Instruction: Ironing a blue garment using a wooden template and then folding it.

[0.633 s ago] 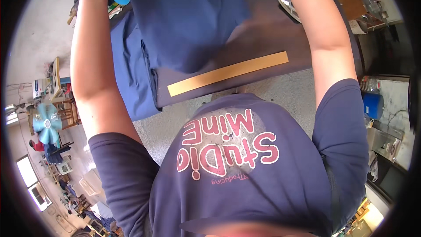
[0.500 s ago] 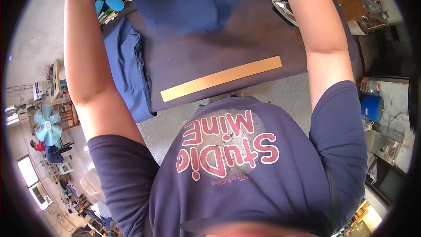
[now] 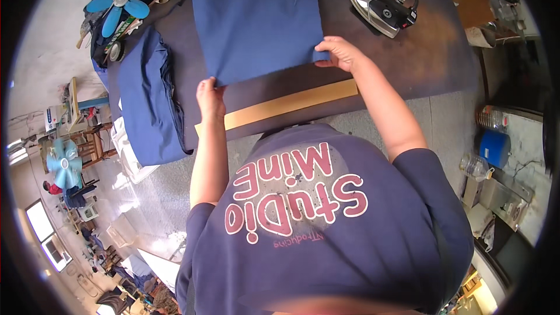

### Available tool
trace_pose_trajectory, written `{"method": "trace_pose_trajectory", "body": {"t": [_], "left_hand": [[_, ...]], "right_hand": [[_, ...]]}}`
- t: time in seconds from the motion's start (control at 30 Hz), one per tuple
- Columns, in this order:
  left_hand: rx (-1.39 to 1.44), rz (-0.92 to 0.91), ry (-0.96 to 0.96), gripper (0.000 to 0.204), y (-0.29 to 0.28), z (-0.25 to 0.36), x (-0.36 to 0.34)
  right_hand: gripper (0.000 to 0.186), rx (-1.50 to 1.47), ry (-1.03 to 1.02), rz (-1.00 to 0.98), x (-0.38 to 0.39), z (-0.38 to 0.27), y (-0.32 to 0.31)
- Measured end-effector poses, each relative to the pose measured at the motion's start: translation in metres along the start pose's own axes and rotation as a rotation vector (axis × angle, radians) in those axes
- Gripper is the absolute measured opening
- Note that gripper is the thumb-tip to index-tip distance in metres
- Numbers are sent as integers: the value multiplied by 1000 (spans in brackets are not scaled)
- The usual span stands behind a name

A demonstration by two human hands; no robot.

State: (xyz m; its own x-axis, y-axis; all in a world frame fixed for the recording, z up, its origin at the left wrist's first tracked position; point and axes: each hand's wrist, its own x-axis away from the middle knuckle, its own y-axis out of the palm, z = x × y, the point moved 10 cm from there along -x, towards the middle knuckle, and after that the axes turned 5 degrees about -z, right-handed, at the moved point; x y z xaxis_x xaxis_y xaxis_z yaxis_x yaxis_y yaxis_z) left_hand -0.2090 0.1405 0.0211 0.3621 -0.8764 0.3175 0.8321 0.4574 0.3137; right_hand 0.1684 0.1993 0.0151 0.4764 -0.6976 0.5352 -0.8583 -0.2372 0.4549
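Observation:
A blue piece of cloth (image 3: 254, 17) lies flat on the dark ironing table (image 3: 431, 52). My left hand (image 3: 210, 94) pinches its near left corner. At the near right corner my right hand (image 3: 340, 51) grips the edge. Just in front of both hands, a long tan wooden strip (image 3: 291, 105) runs along the table's near edge. Both forearms reach up from my dark blue shirt at the bottom.
An electric iron (image 3: 382, 13) with its cord rests at the back right of the table. A stack of blue cloth (image 3: 146, 102) hangs over the table's left end. A blue fan (image 3: 122, 3) stands at the far left. Bottles and a blue container (image 3: 494, 147) sit on the floor at right.
My arms were raised high with the cloth lifted off the table. They have come down, and the cloth now lies spread flat with my hands at its near corners.

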Motion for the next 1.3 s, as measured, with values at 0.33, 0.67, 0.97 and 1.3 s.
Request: {"method": "trace_pose_trajectory", "body": {"t": [0.33, 0.67, 0.97, 1.3], "left_hand": [[-511, -81, -399, 16, -46, -96, 16], [-1099, -261, -288, 29, -41, -87, 14], [-1865, -500, 323, 38, -41, -38, 62], [-1261, -633, -323, 24, -57, -37, 13]], "right_hand": [[14, 350, 216, 274, -7, 90, -49], [35, 1128, 261, 342, 3, 79, -51], [32, 1820, -119, 322, 63, 67, -4], [24, 1394, 199, 113, 55, 43, -37]]}}
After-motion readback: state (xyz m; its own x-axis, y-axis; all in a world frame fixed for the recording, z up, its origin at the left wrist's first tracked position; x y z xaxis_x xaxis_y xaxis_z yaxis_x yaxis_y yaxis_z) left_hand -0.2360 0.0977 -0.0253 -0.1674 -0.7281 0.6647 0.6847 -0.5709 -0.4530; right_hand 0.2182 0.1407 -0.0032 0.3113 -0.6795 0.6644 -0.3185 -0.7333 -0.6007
